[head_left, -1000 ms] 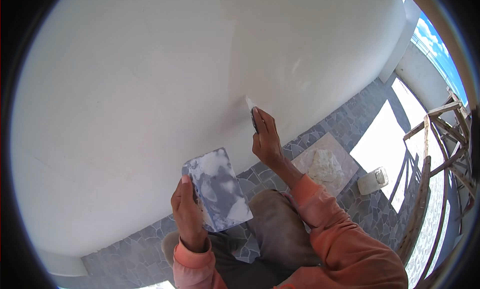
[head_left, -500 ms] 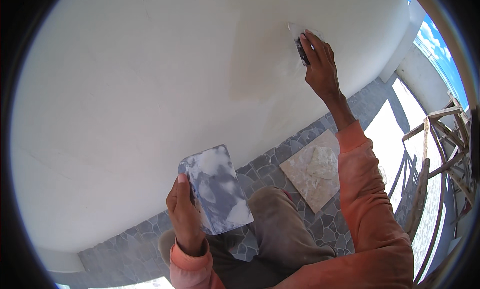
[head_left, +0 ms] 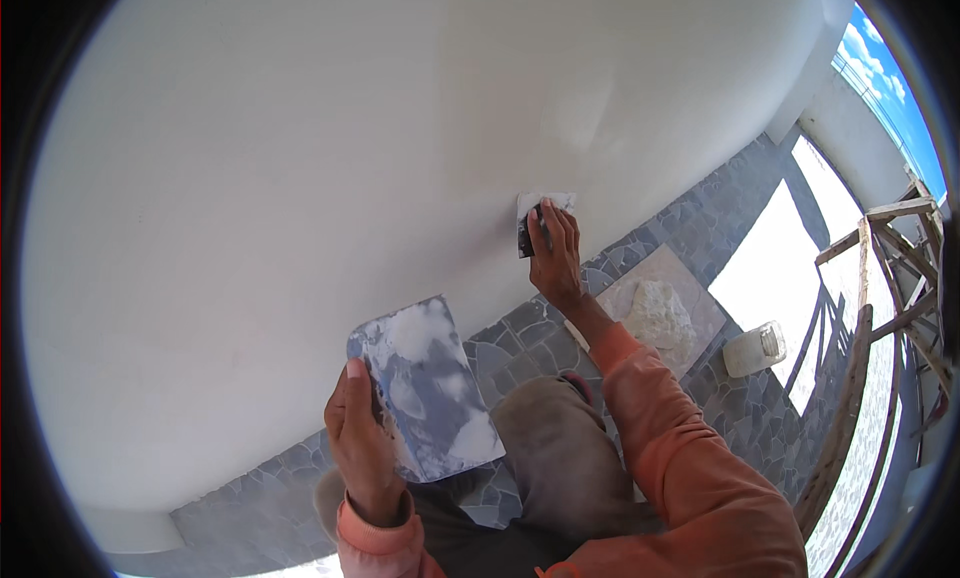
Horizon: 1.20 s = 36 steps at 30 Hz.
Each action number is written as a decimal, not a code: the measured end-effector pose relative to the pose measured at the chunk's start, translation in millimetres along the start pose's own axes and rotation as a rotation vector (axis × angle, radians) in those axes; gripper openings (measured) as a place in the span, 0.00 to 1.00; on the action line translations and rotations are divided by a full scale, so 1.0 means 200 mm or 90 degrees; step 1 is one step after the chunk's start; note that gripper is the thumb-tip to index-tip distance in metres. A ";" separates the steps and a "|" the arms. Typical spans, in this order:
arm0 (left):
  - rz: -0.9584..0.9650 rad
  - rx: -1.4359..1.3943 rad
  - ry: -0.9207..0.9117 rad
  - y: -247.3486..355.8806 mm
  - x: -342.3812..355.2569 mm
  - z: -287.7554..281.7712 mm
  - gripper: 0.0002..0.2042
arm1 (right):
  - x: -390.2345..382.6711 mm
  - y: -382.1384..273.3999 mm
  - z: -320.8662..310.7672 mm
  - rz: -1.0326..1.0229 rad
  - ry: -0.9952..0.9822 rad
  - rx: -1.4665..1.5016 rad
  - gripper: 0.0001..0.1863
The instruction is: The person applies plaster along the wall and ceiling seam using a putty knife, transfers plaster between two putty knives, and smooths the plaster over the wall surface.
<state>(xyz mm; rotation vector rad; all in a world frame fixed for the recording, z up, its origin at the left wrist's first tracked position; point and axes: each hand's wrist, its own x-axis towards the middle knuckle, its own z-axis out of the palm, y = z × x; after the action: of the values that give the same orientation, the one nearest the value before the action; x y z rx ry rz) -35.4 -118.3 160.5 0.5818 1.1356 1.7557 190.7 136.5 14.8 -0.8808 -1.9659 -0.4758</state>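
Note:
My right hand [head_left: 556,258] is closed round the black handle of a plastering trowel [head_left: 526,240], whose putty-smeared blade lies against the white wall [head_left: 260,198], low down near the floor. Fingers rest along the trowel's back. My left hand [head_left: 364,438] grips one edge of a flat grey plate [head_left: 432,390] with its thumb on top. Patches of white putty cover much of that plate, which is held tilted in front of the wall, left of the trowel. A darker, damp-looking area [head_left: 500,108] shows on the wall above the right hand.
On the grey stone-patterned floor [head_left: 520,328] lies a pale square tile [head_left: 703,308] with a heap of white putty [head_left: 656,318]. Beside it is a cloudy jar-like container [head_left: 755,350]. A rough wooden frame [head_left: 850,398] stands at the right. My bent knee [head_left: 550,428] is below the plate.
My right hand has brought the trowel down and to the left along the wall. The plate in my left hand has shifted only slightly. The jar-like container now shows fully past my sleeve.

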 end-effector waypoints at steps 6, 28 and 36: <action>0.005 0.044 0.015 0.04 -0.02 0.03 0.18 | 0.10 -0.15 -0.32 -0.016 -0.056 0.170 0.35; -0.016 0.034 -0.013 0.02 0.00 0.01 0.18 | 0.27 0.31 -0.18 0.003 0.024 -0.004 0.40; -0.002 0.056 -0.015 0.03 -0.01 0.04 0.18 | -0.02 0.06 -0.25 0.044 -0.097 0.152 0.33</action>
<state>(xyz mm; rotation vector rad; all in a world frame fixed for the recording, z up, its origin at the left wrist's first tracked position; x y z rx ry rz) -31.2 -116.9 170.3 0.6507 1.2015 1.6988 229.9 111.4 37.2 -0.8479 -2.0709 -0.1326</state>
